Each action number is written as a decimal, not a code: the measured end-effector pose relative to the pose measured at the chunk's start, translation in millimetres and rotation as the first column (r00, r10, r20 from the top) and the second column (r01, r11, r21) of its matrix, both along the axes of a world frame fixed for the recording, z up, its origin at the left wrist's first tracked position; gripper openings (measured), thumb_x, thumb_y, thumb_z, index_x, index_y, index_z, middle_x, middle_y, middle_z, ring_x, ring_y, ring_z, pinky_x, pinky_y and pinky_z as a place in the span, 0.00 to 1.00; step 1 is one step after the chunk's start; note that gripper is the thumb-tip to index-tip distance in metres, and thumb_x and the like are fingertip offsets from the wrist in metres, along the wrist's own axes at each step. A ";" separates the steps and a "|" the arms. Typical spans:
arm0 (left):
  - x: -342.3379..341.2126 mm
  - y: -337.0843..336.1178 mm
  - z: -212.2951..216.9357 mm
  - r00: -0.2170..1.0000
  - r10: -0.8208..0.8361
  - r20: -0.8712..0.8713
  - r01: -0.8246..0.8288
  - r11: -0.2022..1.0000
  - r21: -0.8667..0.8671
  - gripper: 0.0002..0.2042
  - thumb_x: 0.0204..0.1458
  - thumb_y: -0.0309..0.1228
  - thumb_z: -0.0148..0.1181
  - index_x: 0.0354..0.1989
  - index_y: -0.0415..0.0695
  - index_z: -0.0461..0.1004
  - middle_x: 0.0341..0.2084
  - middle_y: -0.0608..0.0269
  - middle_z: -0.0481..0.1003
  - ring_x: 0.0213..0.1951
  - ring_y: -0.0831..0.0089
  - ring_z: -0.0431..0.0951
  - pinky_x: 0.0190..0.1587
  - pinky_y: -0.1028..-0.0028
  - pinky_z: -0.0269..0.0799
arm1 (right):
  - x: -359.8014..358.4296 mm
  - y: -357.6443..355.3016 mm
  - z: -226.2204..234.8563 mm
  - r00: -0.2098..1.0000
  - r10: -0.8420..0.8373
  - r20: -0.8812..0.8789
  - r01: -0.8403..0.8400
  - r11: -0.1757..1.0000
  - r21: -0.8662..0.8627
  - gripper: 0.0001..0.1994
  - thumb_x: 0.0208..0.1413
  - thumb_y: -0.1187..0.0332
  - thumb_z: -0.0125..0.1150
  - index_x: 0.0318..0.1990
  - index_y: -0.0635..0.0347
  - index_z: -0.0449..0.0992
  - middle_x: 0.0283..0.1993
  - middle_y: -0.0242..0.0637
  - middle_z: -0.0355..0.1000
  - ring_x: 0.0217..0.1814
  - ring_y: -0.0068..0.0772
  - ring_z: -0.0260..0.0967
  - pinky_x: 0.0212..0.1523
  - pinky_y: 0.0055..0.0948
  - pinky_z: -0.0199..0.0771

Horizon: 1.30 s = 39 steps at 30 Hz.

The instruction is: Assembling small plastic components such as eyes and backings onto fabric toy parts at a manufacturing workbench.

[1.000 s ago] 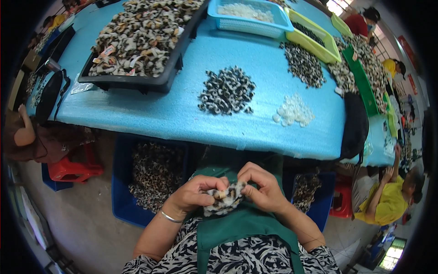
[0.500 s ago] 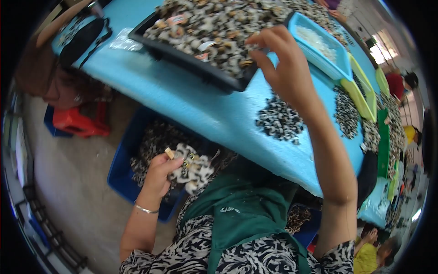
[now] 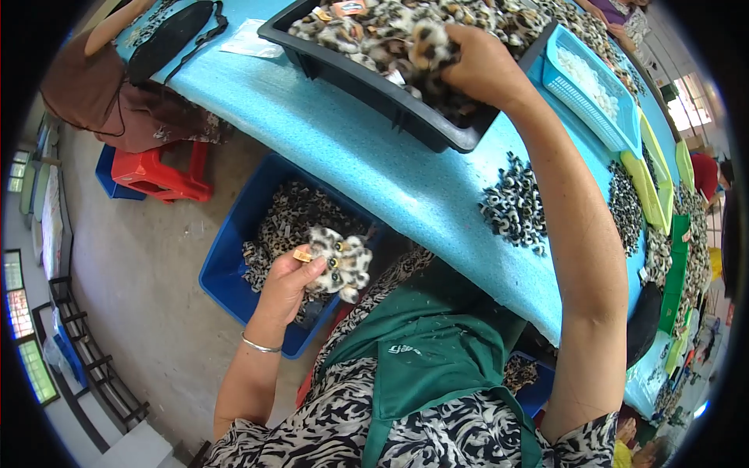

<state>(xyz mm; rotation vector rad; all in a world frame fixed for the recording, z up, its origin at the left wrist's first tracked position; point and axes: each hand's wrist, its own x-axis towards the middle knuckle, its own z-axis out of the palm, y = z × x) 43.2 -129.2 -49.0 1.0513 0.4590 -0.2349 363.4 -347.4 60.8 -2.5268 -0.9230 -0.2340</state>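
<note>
My left hand (image 3: 287,282) is closed around several small spotted plush animal heads (image 3: 340,261), white with black patches and yellow-ringed eyes. An orange-tan tag (image 3: 302,256) sticks out by the thumb. They are held above a blue bin (image 3: 226,265) of dark spotted plush pieces. On the table, a black tray (image 3: 374,90) is heaped with similar plush pieces. There my right hand (image 3: 488,66) reaches in, its fingers closed on a fluffy white-and-brown plush piece (image 3: 431,45). Its fingertips are partly hidden behind that piece.
A pile of small black-and-white pieces (image 3: 515,207) lies on the blue table (image 3: 437,210) under my right forearm. Right of the tray stands a light-blue basket (image 3: 589,90) of white bits. A co-worker (image 3: 94,93) sits at the left, near a red stool (image 3: 164,173).
My right hand has gone from hovering half-open at the tray's right edge to gripping a plush piece inside it. The view has shifted; my left hand still holds the plush heads.
</note>
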 end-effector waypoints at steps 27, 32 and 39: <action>-12.9 31.5 -88.9 0.807 -0.201 -0.556 0.470 -0.353 0.809 0.23 0.45 0.49 0.66 0.31 0.37 0.81 0.35 0.54 0.78 0.49 0.57 0.67 0.49 0.53 0.54 | -58.2 -231.6 -0.1 0.806 -0.509 -0.302 0.592 0.677 0.438 0.16 0.53 0.63 0.69 0.46 0.62 0.81 0.39 0.35 0.80 0.41 0.25 0.77 0.45 0.29 0.75; -25.4 45.9 -95.5 0.703 -0.135 -0.698 0.607 -0.398 0.688 0.24 0.47 0.52 0.65 0.36 0.39 0.82 0.41 0.56 0.77 0.53 0.57 0.66 0.54 0.52 0.54 | -47.7 -217.8 17.4 0.839 -0.492 -0.234 0.538 0.682 0.495 0.16 0.54 0.63 0.67 0.47 0.62 0.80 0.40 0.36 0.80 0.42 0.27 0.77 0.46 0.30 0.75; 15.8 0.2 -22.6 0.874 -0.485 0.014 0.070 0.156 0.985 0.13 0.47 0.34 0.68 0.39 0.41 0.79 0.39 0.57 0.77 0.46 0.58 0.74 0.50 0.61 0.61 | -94.5 -193.6 35.6 0.742 0.064 -0.667 0.586 0.422 0.692 0.28 0.48 0.66 0.52 0.58 0.70 0.64 0.48 0.49 0.68 0.49 0.40 0.68 0.51 0.41 0.74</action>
